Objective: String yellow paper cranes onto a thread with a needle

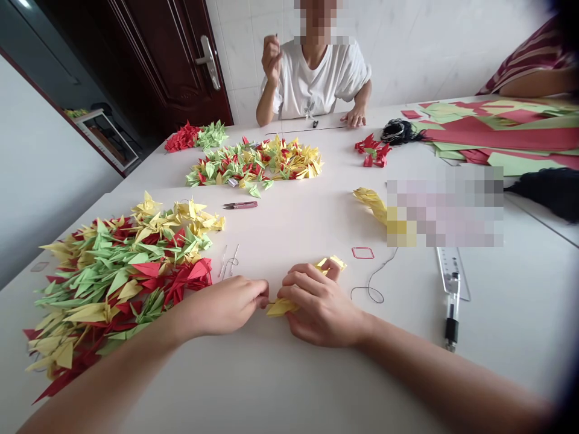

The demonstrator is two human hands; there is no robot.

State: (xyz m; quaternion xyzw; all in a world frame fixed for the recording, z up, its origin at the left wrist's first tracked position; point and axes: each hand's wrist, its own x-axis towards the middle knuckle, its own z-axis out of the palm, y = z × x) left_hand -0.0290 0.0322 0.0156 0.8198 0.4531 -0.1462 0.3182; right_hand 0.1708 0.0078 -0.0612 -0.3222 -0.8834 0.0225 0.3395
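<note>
My right hand (323, 304) is closed round a short row of yellow folded-paper cranes (283, 307), whose ends stick out on both sides of the fingers. Just left of it, my left hand (237, 301) is pinched shut close to the near end of the yellow paper. What its fingertips grip is too small to make out. A dark thread (375, 292) lies in a loop on the table to the right of my right hand. Beyond my left hand are thin needles with thread (230, 262). A big pile of red, green and yellow paper cranes (113, 277) spreads to the left.
Thread snips (241, 205), a red paper clip (363, 253), a pen (452, 313) and a clear ruler (447, 265) lie on the white table (289, 386). Across it, a person in white (312, 78) sits behind more cranes (257, 160). Coloured paper (506, 138) and black tassels (400, 131) lie far right.
</note>
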